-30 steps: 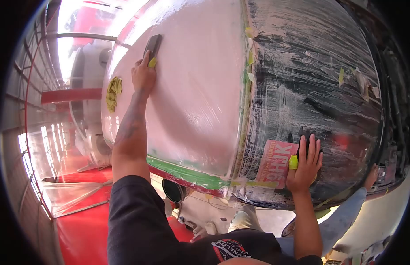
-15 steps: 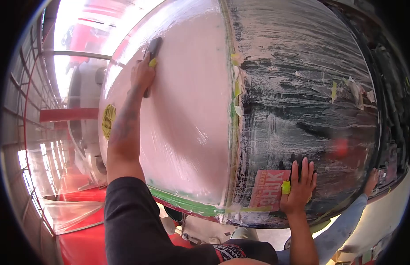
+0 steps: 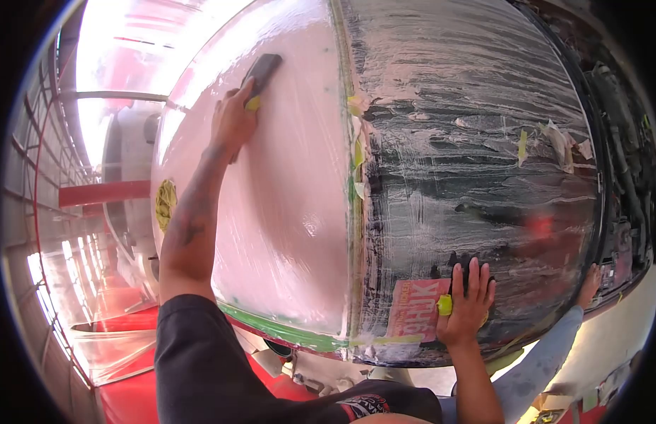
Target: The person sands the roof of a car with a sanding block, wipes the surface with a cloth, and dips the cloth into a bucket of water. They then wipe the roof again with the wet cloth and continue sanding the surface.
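My left hand [image 3: 233, 124] is closed around a long dark sanding block [image 3: 263, 71], which lies on a pink, wet-looking car roof [image 3: 300, 212]. A bit of yellow tape is wrapped on a finger of that hand. On the streaked windshield [image 3: 441, 162], my right hand [image 3: 469, 300] rests flat with its fingers stretched. Yellow tape [image 3: 444, 305] wraps its thumb. Beside and partly under this hand is a red lettered sticker [image 3: 413, 311] on the glass.
A co-worker's hand [image 3: 591, 283] rests at the windshield's right edge. Tape and paper scraps [image 3: 559, 145] stick to the glass. Masking tape [image 3: 358, 152] clings along the roof edge. Crumpled yellow-green material [image 3: 165, 203] lies at the far left of the roof. Engine parts [image 3: 624, 141] show at right.
My left hand and the block have shifted slightly right across the roof, and the block is tilted more. My right hand stays on the glass; the whole view has moved a little.
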Available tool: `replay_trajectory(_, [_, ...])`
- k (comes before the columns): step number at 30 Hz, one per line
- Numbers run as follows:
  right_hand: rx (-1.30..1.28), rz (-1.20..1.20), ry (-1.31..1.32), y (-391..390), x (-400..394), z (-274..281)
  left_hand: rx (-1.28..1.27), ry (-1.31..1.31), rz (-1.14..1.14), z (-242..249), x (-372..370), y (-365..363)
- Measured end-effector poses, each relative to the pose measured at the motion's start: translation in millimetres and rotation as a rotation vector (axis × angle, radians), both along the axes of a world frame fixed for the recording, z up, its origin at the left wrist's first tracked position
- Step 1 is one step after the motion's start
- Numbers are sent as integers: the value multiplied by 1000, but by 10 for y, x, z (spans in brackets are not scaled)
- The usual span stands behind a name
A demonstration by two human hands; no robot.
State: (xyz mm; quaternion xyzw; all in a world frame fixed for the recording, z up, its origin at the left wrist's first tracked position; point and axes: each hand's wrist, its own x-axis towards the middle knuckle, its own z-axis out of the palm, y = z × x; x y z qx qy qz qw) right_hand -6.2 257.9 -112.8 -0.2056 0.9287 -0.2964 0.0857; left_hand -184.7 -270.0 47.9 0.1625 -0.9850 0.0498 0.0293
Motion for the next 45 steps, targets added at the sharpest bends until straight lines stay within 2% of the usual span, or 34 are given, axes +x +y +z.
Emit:
replay_trajectory(2, [5,4,0,15,-1,28,-67,-10,144,-18,-643,-284])
replay_trajectory(3, [3,-2,6,40,4,55,-83,-30,235,-51,-699,-274])
replay_trajectory(6, [-25,-10,21,-17,-15,69,-155,94,25,-182,-278,-198])
replay_trajectory(11, [36,-3,42,-27,-4,63,47,198,-101,-63,1546,1386])
replay_trajectory(14, [76,0,45,-35,22,48,123,104,-167,108,2519,1818])
replay_trajectory(17, [95,21,20,-20,9,59,161,168,-39,369,3367,1961])
replay_trajectory(20, [169,21,6,-65,14,230,275,328,239,555,4341,1842])
replay_trajectory(21, [197,7,6,-113,28,308,389,396,368,569,4706,1744])
replay_trajectory(23, [34,88,194,-435,259,569,696,685,469,509,5447,1437])
replay_trajectory(24, [-31,162,280,-690,425,786,932,847,632,554,5722,1337])
replay_trajectory(26, [-103,308,351,-1233,847,1184,924,1032,706,482,6323,929])
replay_trajectory(27, [-96,369,368,-1447,1040,1245,953,1218,724,359,6588,647])
replay_trajectory(28, [-87,388,404,-1679,1245,1290,947,1303,637,290,6849,410])
replay_trajectory(29, [-79,405,434,-1869,1423,1306,868,1350,674,242,7014,209])
replay_trajectory(31, [29,385,472,-2109,1653,1191,1033,1566,690,57,7356,-154])
replay_trajectory(33, [96,372,524,-2277,1778,1069,1100,1561,811,-275,7721,-377])
replay_trajectory(36, [113,380,570,-2268,1735,1055,1195,1526,938,-768,8108,-337])
replay_trajectory(39, [137,405,561,-2272,1715,1040,1097,1502,909,-1280,8356,75])
replay_trajectory(40, [129,415,588,-2285,1718,1045,1062,1443,1083,-1391,8439,295])
replay_trajectory(41, [99,436,583,-2285,1703,1020,1136,1400,1133,-1430,8583,549])
replay_trajectory(42, [82,450,590,-2301,1712,1019,1024,1240,1199,-1519,8692,734])
replay_trajectory(43, [99,447,603,-2295,1713,994,1003,1195,1234,-1604,8807,919])
replay_trajectory(45, [50,488,616,-2286,1676,972,1174,1124,1263,-1601,9034,1260])
